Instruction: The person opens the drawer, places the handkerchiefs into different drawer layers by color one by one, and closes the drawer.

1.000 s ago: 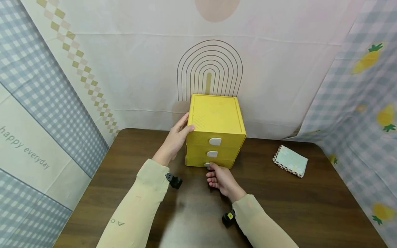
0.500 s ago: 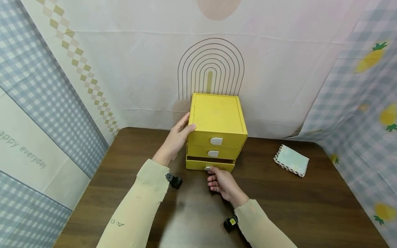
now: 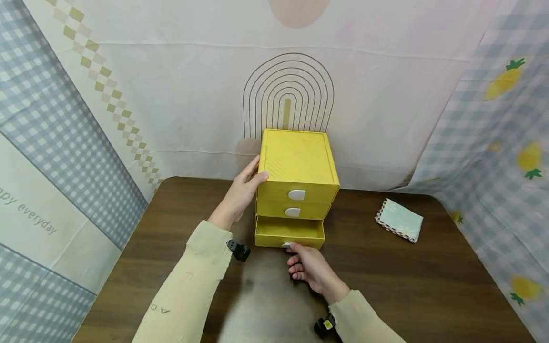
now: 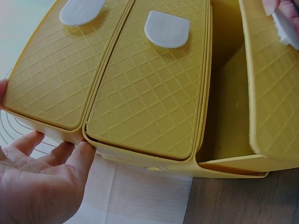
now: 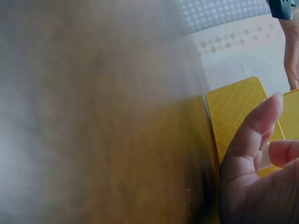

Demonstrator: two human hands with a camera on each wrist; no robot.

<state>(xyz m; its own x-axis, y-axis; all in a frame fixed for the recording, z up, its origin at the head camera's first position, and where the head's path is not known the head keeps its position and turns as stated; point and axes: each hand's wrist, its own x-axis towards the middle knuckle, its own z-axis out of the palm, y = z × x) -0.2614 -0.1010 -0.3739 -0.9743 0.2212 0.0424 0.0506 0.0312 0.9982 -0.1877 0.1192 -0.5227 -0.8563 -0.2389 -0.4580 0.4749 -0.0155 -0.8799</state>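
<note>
A yellow three-drawer storage box (image 3: 299,157) stands at the back of the table, with a white pull tab on each drawer. Its bottom drawer (image 3: 268,241) is pulled partway out, and the yellow floor inside shows. My right hand (image 3: 315,269) pinches that drawer's white handle (image 4: 286,29) between thumb and index finger, the other fingers loosely bent. Against the box's left side lies my left hand (image 3: 240,193), fingers extended along the wall and thumb at the top edge. In the left wrist view, its fingertips touch the side beside the upper two closed drawers (image 4: 145,93).
A folded light-blue cloth (image 3: 400,220) with a checked edge lies on the brown wooden table (image 3: 429,281) to the right. A pale printed curtain (image 3: 193,105) hangs right behind the box. Gingham fabric covers both sides.
The bottom drawer has slid out from fully closed toward the person, my right hand drawing back with its handle. My left hand stays against the box.
</note>
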